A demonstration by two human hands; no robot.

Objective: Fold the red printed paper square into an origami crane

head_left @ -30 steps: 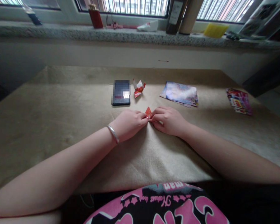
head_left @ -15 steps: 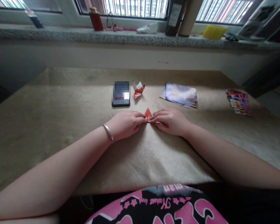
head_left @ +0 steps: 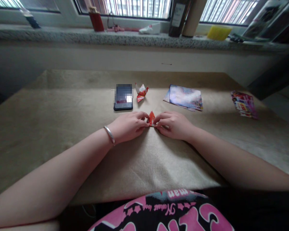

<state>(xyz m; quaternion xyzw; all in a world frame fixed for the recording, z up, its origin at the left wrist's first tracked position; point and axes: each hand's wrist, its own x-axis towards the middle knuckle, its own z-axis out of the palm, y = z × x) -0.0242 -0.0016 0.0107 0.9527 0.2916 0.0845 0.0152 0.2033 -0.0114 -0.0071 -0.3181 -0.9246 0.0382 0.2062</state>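
A small folded piece of red paper [head_left: 151, 117] sits on the tan cloth-covered table [head_left: 62, 109], pinched from both sides. My left hand [head_left: 128, 126], with a silver bangle on its wrist, grips the paper's left edge with closed fingertips. My right hand [head_left: 174, 124] grips its right edge, fingers curled. Most of the paper is hidden between the fingers. A finished red-and-white folded paper figure [head_left: 141, 91] stands farther back, beside a dark phone [head_left: 123, 97].
A stack of colourful printed sheets [head_left: 185, 97] lies at the back right, and another printed sheet [head_left: 244, 104] near the right edge. The stone windowsill [head_left: 62, 33] behind holds a red container [head_left: 96, 20], a dark bottle [head_left: 176, 16] and a yellow object [head_left: 219, 32].
Both hands stay pinched on the red paper and have shifted only slightly. The fingers have drawn closer together around it.
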